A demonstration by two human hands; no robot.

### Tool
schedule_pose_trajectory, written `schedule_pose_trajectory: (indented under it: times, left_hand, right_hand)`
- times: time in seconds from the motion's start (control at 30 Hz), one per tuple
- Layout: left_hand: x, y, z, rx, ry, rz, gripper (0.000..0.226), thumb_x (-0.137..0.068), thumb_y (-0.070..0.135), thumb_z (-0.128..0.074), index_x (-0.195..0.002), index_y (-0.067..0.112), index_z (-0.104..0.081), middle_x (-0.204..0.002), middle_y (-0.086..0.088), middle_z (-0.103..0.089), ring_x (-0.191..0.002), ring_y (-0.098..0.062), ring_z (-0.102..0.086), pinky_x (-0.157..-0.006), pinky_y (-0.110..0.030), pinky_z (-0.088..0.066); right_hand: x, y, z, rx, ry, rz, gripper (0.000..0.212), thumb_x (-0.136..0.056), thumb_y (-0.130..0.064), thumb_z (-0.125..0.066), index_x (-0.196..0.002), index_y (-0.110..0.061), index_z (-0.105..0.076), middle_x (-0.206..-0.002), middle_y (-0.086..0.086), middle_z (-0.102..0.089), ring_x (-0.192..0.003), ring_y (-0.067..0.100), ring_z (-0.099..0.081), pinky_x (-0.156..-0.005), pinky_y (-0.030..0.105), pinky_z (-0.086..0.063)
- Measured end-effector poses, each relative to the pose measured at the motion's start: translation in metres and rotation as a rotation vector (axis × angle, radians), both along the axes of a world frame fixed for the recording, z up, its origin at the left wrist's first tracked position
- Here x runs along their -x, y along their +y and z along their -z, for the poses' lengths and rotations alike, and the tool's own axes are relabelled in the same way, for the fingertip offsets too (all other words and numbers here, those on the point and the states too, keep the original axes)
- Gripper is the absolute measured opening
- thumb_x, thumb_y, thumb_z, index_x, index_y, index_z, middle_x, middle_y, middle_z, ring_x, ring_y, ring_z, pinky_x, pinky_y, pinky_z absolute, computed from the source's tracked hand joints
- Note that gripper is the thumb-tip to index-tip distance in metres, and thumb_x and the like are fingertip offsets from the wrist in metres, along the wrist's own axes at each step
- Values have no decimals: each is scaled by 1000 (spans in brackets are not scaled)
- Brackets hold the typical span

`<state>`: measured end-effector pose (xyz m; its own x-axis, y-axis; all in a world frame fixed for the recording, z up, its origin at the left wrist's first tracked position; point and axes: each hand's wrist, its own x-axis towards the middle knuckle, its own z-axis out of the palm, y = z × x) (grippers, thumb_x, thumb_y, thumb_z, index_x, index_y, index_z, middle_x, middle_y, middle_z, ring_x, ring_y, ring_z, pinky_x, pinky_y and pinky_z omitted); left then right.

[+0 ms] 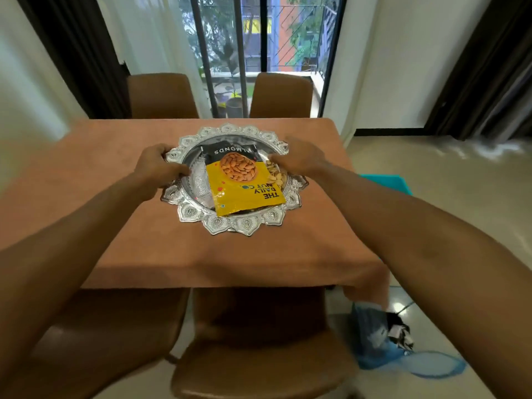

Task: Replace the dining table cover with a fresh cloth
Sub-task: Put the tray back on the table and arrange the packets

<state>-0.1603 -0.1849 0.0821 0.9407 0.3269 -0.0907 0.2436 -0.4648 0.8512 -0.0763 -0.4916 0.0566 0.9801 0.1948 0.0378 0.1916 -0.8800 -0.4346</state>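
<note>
A brown cloth (115, 226) covers the dining table across the middle of the frame. It lies flat and smooth on top, and its near edge hangs over towards the bottom of the picture. In the centre of it sits a silver tray (230, 226) with a scalloped rim. The tray carries a yellow and black almond packet (244, 185), with some pale kernels (276, 175) just beside it.

The person has both hands on that tray. The left hand (157, 168) has its fingers curled round the left rim, thumb lying inside. The right hand (302, 159) takes the right rim with the thumb laid over the edge. Its other fingers are hidden behind the hand, so I cannot say how far they wrap.

From where things lie, I cannot tell whether this cloth is the old cover, with the tray about to be lifted clear, or the fresh one, with the tray just being set down. A heap of blue fabric (380, 341) on the floor at the lower right makes me lean towards the swap being done and only the tidying left, but that is a guess.

Further out, two brown chairs (161, 95) stand behind the table at the top. Another chair (259, 341) is tucked in at the bottom, and a teal object (385, 182) shows past the table's right edge.
</note>
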Motion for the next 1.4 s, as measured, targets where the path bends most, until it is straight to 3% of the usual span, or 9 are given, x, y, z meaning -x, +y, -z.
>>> schedule_pose_trajectory:
  times: [0.1, 0.23, 0.4, 0.57, 0.67, 0.9, 1.03, 1.3, 1.4]
  left_hand:
    - [14, 64, 4, -37, -7, -12, 51, -74, -4, -80, -120, 9, -63, -98, -12, -67, -64, -16, -61, -50, -26, -51]
    - [26, 123, 7, -66, 14, 6, 43, -76, -5, -79, -110, 14, -61, -94, -9, -65, -67, -19, -62, -61, -31, -55]
    - [8, 168, 33, -53, 32, 8, 49, -71, 0, -83, -111, 15, -60, -103, -11, -69, -88, -28, -69, -80, -47, -60]
    - [-23, 180, 58, -55, 48, 15, 53, -70, 5, -86, -113, 19, -59, -105, -8, -69, -93, -28, -68, -80, -44, -60]
    - [-46, 184, 69, -57, 38, 17, 54, -71, 5, -86, -117, 16, -59, -108, -8, -68, -94, -26, -67, -82, -42, -58]
    - [-116, 202, 83, -40, 43, 38, 57, -71, 7, -85, -122, 17, -59, -110, -6, -68, -97, -25, -66, -85, -40, -57]
    - [-167, 219, 90, -39, 33, 95, 60, -72, 9, -86, -125, 16, -59, -110, -5, -68, -97, -24, -67, -86, -41, -58]
    - [-262, 244, 111, -58, 38, 160, 58, -75, 10, -84, -128, 12, -60, -112, -5, -69, -96, -24, -68, -88, -43, -58]
    - [-293, 247, 122, -79, 57, 181, 63, -78, 10, -83, -135, 10, -55, -121, -4, -64, -102, -23, -64, -88, -36, -54]
  right_hand:
    - [16, 65, 8, -3, 16, 11, 72, -91, -64, -60, -146, -21, -47, -139, 6, -61, -126, 30, -58, -96, 38, -45]
    - [30, 127, 24, -3, 49, 24, 77, -92, -65, -59, -150, -18, -42, -145, 9, -58, -129, 32, -56, -100, 41, -46]
    - [16, 162, 43, 4, 63, 45, 77, -90, -67, -59, -147, -18, -44, -138, 11, -62, -122, 33, -60, -92, 39, -48]
    - [-21, 172, 54, 33, 88, 53, 74, -88, -71, -58, -142, -22, -46, -129, 8, -67, -112, 32, -64, -87, 40, -51]
    - [-44, 175, 61, 35, 85, 59, 72, -88, -70, -58, -142, -22, -47, -128, 8, -68, -112, 32, -64, -83, 37, -48]
    - [-95, 191, 68, -10, 65, 131, 72, -88, -68, -60, -143, -25, -47, -131, 6, -66, -117, 31, -63, -90, 39, -49]
    - [-130, 205, 68, -13, 49, 191, 67, -87, -68, -61, -138, -26, -51, -123, 4, -69, -109, 29, -65, -83, 36, -47]
    - [-201, 231, 79, 23, 12, 244, 63, -89, -65, -61, -138, -26, -52, -129, 5, -68, -114, 30, -64, -80, 35, -44]
    - [-226, 236, 93, 12, 18, 255, 60, -88, -65, -61, -133, -26, -54, -125, 5, -70, -110, 30, -65, -78, 34, -45]
